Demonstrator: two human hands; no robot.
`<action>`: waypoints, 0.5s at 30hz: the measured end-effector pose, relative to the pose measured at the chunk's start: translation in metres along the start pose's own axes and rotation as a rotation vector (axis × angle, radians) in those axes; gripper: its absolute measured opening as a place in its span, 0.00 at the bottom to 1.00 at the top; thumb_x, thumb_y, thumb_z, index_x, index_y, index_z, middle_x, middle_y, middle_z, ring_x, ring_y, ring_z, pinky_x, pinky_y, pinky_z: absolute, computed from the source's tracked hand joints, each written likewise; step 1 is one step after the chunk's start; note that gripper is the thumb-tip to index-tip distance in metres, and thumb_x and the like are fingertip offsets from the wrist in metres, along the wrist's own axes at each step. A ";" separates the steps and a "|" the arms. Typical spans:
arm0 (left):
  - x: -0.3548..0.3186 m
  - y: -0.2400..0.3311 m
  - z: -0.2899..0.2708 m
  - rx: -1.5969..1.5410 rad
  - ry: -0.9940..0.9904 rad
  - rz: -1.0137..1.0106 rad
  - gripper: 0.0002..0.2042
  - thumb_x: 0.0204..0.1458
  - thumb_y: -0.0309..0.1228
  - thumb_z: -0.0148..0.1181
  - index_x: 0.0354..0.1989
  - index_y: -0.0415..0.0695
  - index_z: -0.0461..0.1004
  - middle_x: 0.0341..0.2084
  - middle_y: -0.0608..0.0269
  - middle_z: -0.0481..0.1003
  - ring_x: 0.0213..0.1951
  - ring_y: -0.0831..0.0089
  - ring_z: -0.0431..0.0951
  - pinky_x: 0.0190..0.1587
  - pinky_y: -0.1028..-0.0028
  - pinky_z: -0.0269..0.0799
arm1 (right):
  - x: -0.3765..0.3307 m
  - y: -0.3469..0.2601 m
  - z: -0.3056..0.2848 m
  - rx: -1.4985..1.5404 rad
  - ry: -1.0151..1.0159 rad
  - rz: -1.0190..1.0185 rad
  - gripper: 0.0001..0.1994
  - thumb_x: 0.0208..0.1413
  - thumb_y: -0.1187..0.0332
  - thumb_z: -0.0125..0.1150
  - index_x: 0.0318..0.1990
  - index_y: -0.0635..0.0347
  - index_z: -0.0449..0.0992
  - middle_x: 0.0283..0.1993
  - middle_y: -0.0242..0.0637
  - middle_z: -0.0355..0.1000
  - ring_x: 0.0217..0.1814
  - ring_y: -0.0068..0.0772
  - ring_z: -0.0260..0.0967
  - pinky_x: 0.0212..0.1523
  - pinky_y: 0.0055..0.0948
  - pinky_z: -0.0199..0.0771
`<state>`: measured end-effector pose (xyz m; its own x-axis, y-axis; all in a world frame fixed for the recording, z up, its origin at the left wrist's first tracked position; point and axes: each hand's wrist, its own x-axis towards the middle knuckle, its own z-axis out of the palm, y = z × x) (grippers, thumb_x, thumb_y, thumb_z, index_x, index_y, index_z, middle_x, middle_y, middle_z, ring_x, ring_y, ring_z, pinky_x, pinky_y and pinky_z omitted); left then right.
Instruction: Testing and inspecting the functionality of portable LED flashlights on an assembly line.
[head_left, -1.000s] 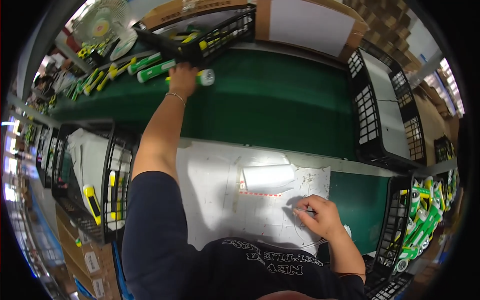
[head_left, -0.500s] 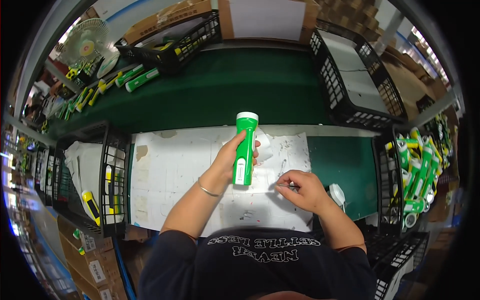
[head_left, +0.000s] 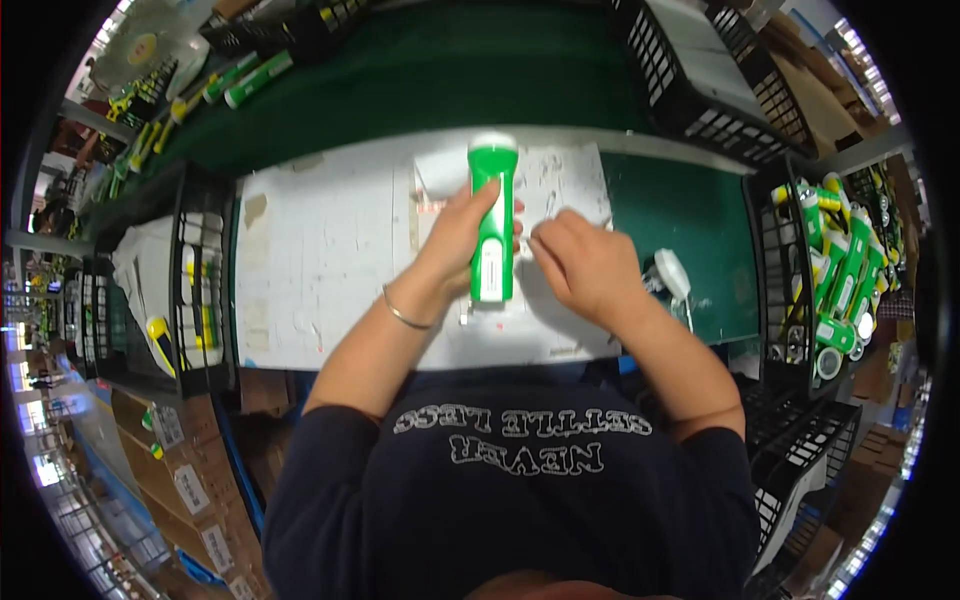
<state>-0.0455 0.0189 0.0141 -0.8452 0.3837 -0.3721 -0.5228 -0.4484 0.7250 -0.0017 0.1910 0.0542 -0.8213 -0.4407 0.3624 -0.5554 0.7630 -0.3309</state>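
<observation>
Both hands now meet over the worktop's far edge: left hand (head_left: 462,235) wraps the green flashlight (head_left: 492,225), right hand (head_left: 585,262) pinches narrow beside it, contents unseen. A loose one-handed grip could let the flashlight twist or slip onto the white sheet (head_left: 330,270).

- Green-topped bench (head_left: 690,200) carries a white work mat (head_left: 320,260) at centre.
- Paper sheet (head_left: 560,180) lies on the mat (partly under hands).
- Black crates (head_left: 700,80) + loose green torches (head_left: 255,80) at the back.
</observation>
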 end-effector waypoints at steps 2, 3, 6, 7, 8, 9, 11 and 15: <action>-0.003 -0.002 0.005 0.175 -0.003 0.138 0.17 0.59 0.43 0.46 0.47 0.43 0.62 0.33 0.59 0.71 0.30 0.74 0.73 0.32 0.75 0.72 | 0.003 -0.003 0.002 -0.073 0.041 -0.083 0.04 0.48 0.67 0.57 0.28 0.54 0.69 0.24 0.33 0.63 0.22 0.37 0.67 0.19 0.33 0.66; -0.004 -0.006 0.005 0.165 0.008 0.126 0.17 0.59 0.43 0.46 0.47 0.43 0.62 0.33 0.59 0.71 0.30 0.74 0.73 0.32 0.75 0.72 | 0.004 -0.002 0.005 -0.097 0.035 -0.096 0.05 0.46 0.68 0.58 0.27 0.54 0.68 0.25 0.33 0.63 0.21 0.35 0.67 0.18 0.32 0.66; -0.006 -0.014 0.002 0.378 0.021 0.231 0.20 0.61 0.47 0.36 0.47 0.42 0.65 0.35 0.62 0.72 0.38 0.78 0.71 0.43 0.78 0.68 | -0.001 -0.008 0.011 -0.091 0.025 -0.131 0.06 0.44 0.68 0.58 0.26 0.54 0.67 0.24 0.33 0.63 0.20 0.35 0.67 0.18 0.32 0.66; -0.006 -0.013 0.003 0.376 0.034 0.249 0.21 0.61 0.48 0.35 0.47 0.43 0.65 0.36 0.62 0.72 0.37 0.77 0.71 0.41 0.77 0.69 | -0.004 -0.010 0.013 -0.088 0.017 -0.130 0.06 0.44 0.68 0.58 0.26 0.54 0.67 0.24 0.33 0.63 0.20 0.35 0.67 0.18 0.32 0.66; -0.006 -0.013 0.003 0.375 0.049 0.265 0.22 0.61 0.48 0.34 0.48 0.43 0.65 0.36 0.61 0.72 0.36 0.76 0.72 0.40 0.76 0.70 | -0.008 -0.013 0.017 -0.027 -0.057 -0.213 0.06 0.43 0.68 0.58 0.26 0.54 0.67 0.24 0.33 0.63 0.20 0.35 0.67 0.18 0.33 0.66; -0.001 -0.009 -0.001 0.343 0.016 0.270 0.23 0.61 0.48 0.33 0.49 0.42 0.63 0.36 0.59 0.72 0.33 0.75 0.73 0.36 0.75 0.72 | -0.012 -0.017 0.021 0.035 -0.130 -0.296 0.06 0.43 0.68 0.58 0.26 0.54 0.67 0.24 0.33 0.63 0.20 0.36 0.67 0.18 0.33 0.66; -0.003 -0.002 0.001 0.302 0.067 0.305 0.23 0.61 0.48 0.32 0.50 0.42 0.62 0.35 0.57 0.72 0.30 0.74 0.73 0.32 0.74 0.73 | -0.023 -0.022 0.029 0.034 -0.195 -0.325 0.06 0.42 0.68 0.58 0.26 0.53 0.67 0.24 0.34 0.63 0.20 0.36 0.67 0.18 0.33 0.66; -0.006 -0.002 -0.002 0.353 0.033 0.342 0.22 0.62 0.48 0.31 0.50 0.42 0.62 0.36 0.57 0.72 0.31 0.74 0.73 0.33 0.74 0.73 | -0.009 -0.015 0.016 -0.056 -0.001 -0.162 0.04 0.44 0.68 0.58 0.27 0.53 0.68 0.24 0.32 0.63 0.20 0.35 0.67 0.18 0.32 0.66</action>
<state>-0.0400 0.0157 0.0139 -0.9678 0.2342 -0.0924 -0.1498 -0.2409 0.9589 0.0119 0.1764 0.0422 -0.7219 -0.5605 0.4058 -0.6722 0.7073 -0.2188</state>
